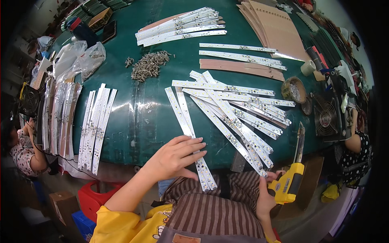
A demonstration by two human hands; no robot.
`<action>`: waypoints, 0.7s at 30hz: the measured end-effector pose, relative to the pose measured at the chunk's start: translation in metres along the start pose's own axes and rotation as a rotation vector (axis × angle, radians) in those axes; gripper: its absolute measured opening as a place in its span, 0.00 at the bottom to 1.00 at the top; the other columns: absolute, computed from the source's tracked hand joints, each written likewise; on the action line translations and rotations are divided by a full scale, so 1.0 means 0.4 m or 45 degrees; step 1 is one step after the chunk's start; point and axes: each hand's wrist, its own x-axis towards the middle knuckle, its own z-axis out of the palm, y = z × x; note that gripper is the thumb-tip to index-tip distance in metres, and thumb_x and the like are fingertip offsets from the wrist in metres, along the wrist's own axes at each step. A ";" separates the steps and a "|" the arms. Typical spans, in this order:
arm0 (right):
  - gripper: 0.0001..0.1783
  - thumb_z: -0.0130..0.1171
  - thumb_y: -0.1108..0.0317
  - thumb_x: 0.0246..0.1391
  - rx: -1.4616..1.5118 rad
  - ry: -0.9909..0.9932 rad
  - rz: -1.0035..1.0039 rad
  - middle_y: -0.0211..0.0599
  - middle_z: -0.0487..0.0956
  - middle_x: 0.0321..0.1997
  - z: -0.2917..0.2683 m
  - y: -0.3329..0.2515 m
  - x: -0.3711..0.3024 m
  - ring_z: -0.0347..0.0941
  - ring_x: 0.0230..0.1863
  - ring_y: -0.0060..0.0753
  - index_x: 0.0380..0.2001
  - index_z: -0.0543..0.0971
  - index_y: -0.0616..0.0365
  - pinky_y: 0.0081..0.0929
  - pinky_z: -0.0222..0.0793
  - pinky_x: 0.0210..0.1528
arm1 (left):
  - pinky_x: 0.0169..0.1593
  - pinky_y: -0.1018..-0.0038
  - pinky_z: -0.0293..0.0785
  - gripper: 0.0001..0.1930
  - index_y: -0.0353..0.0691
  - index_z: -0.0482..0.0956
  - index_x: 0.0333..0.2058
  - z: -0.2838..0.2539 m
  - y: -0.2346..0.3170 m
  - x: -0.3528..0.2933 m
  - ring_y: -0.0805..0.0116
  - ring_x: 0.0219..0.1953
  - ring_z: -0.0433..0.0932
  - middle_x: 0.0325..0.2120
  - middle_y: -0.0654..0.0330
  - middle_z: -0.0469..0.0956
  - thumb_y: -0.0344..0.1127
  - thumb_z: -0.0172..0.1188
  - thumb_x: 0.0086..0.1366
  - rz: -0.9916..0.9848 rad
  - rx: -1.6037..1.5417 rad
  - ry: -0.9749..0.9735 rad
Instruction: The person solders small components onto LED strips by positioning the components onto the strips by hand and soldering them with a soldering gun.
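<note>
Two narrow white LED strips (184, 111) lie side by side at mid-table, their near ends reaching past the table edge over my lap. Across their lower part stretches my left hand (172, 158), its fingers extended and its thumb apart on the near side. My right hand (266, 196) is closed round the grip of a yellow and black soldering gun (287, 184), whose long metal nose points up and away. Just left of that hand ends a loose, fanned heap of LED strips (239, 117), crossing over one another.
A pile of small metal parts (150, 65) lies farther back beside a clear plastic bag (92, 58). More LED strips (97, 125) lie at the left and a stack (182, 26) at the back. Right stand a tape roll (308, 67), a round tin (293, 90) and a fan (327, 117).
</note>
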 end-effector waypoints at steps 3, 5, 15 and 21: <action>0.32 0.59 0.86 0.51 -0.016 -0.043 0.013 0.31 0.74 0.42 0.000 -0.009 -0.010 0.69 0.39 0.19 0.57 0.61 0.60 0.18 0.64 0.45 | 0.60 0.63 0.66 0.33 0.42 0.81 0.45 -0.035 -0.020 0.004 0.57 0.58 0.73 0.51 0.58 0.77 0.53 0.75 0.40 -0.040 -0.231 -0.004; 0.32 0.59 0.87 0.51 -0.027 -0.076 -0.012 0.31 0.73 0.41 0.000 -0.006 -0.014 0.69 0.39 0.20 0.58 0.60 0.60 0.19 0.64 0.46 | 0.54 0.65 0.69 0.21 0.42 0.83 0.38 -0.060 -0.051 0.010 0.59 0.50 0.78 0.44 0.58 0.80 0.42 0.75 0.45 -0.161 -0.136 0.225; 0.32 0.59 0.87 0.51 0.067 0.012 -0.011 0.32 0.72 0.45 -0.009 0.003 -0.023 0.68 0.44 0.22 0.58 0.62 0.59 0.21 0.65 0.48 | 0.49 0.66 0.62 0.06 0.43 0.84 0.31 -0.136 -0.356 0.092 0.64 0.39 0.76 0.30 0.63 0.80 0.32 0.68 0.52 -0.646 0.536 0.660; 0.31 0.57 0.84 0.54 0.088 0.135 0.049 0.32 0.70 0.44 -0.026 0.012 -0.021 0.68 0.43 0.22 0.59 0.60 0.60 0.20 0.67 0.45 | 0.49 0.67 0.60 0.05 0.43 0.83 0.27 -0.124 -0.381 0.081 0.66 0.38 0.76 0.27 0.65 0.79 0.33 0.69 0.51 -0.558 0.558 0.679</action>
